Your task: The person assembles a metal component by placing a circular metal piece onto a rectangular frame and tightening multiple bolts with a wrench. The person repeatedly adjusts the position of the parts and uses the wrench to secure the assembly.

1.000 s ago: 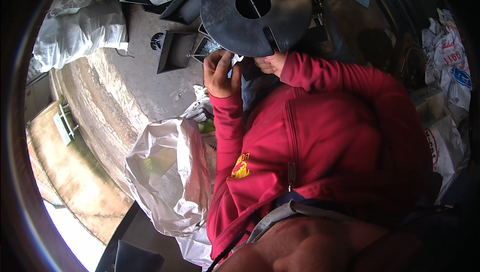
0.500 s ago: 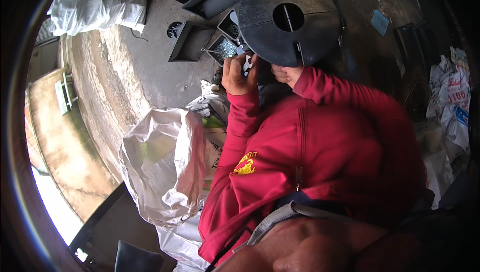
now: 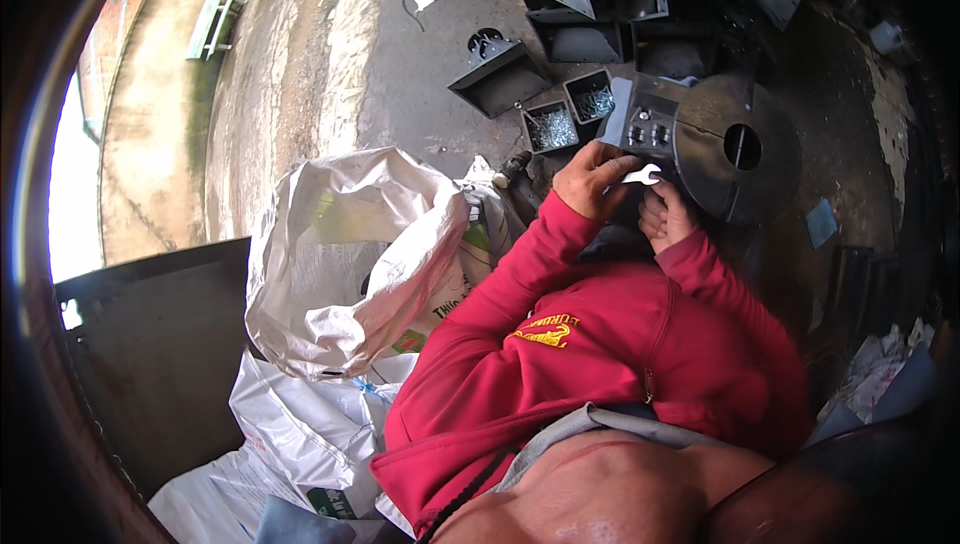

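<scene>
In the head view, the person in a red top sits over a concrete floor, and both hands work far from the body at a dark metal part.

The spanner is a small, flat, pale metal tool with an open jaw at its end. It lies across the top of the left hand, near the grey bracket, which carries two bolts. I judge the spanner to be light, stiff and a little slippery, so it is best taken by the middle of its shank, with the open end left free. The disc to the right is a thick dark steel plate with a round hole and a slot. It looks heavy and rigid, with hard edges, and should be held by the rim.

The left hand is curled, its fingers bent around the spanner's handle and closed on it. The right hand is just beside it, nearer to the body, with the fingers bent and touching the near edge of the metal part. I cannot tell if it grips something. The two hands are close together, almost touching.

To the left of the hands stand two small trays with shiny screws, and nearer left lies a white sack.
</scene>
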`<state>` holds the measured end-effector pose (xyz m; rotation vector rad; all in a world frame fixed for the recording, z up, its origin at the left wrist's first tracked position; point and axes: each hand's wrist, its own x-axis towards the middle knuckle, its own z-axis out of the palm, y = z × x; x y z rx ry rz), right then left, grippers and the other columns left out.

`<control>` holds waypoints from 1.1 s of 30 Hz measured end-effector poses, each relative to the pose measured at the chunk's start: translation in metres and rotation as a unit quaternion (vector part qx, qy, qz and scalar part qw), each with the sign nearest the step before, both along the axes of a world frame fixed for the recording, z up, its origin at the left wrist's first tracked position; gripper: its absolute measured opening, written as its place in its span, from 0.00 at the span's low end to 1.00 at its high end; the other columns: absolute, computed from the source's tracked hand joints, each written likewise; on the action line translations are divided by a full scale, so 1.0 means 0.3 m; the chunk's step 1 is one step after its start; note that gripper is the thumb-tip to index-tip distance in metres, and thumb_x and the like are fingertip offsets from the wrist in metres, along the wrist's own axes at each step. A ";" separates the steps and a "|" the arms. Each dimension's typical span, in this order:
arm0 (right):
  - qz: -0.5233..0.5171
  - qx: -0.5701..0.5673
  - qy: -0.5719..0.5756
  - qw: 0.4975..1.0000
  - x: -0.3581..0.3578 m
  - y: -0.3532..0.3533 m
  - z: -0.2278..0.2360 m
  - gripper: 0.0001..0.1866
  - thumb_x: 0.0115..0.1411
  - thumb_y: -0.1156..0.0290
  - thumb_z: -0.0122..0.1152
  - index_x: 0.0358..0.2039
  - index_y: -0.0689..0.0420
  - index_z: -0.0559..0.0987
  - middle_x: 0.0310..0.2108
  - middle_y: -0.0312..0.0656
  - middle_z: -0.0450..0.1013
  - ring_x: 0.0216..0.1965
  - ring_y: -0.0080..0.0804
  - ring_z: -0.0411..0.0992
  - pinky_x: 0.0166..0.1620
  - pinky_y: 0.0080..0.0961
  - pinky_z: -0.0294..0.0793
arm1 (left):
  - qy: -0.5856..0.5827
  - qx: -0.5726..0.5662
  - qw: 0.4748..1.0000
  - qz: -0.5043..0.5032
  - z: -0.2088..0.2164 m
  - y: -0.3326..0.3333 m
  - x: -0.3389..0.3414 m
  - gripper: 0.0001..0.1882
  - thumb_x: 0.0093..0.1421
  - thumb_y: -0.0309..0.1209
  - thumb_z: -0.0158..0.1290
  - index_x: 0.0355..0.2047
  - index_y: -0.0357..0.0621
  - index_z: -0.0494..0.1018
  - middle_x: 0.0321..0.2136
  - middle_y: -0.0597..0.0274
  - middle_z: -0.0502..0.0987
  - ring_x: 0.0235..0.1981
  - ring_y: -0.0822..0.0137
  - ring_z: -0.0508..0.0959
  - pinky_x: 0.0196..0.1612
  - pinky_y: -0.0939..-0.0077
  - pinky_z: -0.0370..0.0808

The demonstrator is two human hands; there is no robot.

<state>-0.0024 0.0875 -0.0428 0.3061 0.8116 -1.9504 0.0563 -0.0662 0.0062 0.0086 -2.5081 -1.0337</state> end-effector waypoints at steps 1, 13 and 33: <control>-0.004 0.011 0.006 1.000 0.000 -0.004 0.018 0.09 0.59 0.62 0.55 0.26 0.50 0.68 0.09 0.24 0.50 0.07 0.13 0.45 0.11 0.13 0.43 | 0.024 0.013 1.000 0.013 0.004 0.006 -0.001 0.20 0.40 0.22 0.59 0.38 0.48 0.75 0.31 0.61 0.72 0.31 0.60 0.76 0.32 0.72 0.73; -0.003 -0.002 -0.007 1.000 0.000 -0.001 0.015 0.09 0.57 0.64 0.56 0.24 0.49 0.67 0.09 0.25 0.51 0.07 0.14 0.45 0.11 0.13 0.44 | 0.022 0.041 0.997 0.067 0.007 0.027 0.008 0.17 0.40 0.24 0.59 0.34 0.47 0.74 0.28 0.60 0.71 0.28 0.59 0.76 0.29 0.70 0.73; -0.005 0.018 -0.006 1.000 0.009 -0.014 0.044 0.11 0.58 0.63 0.55 0.22 0.48 0.65 0.08 0.25 0.49 0.07 0.14 0.44 0.11 0.14 0.42 | -0.006 -0.002 0.999 0.036 0.012 -0.005 0.010 0.17 0.38 0.25 0.60 0.33 0.47 0.74 0.29 0.60 0.71 0.29 0.58 0.75 0.31 0.70 0.73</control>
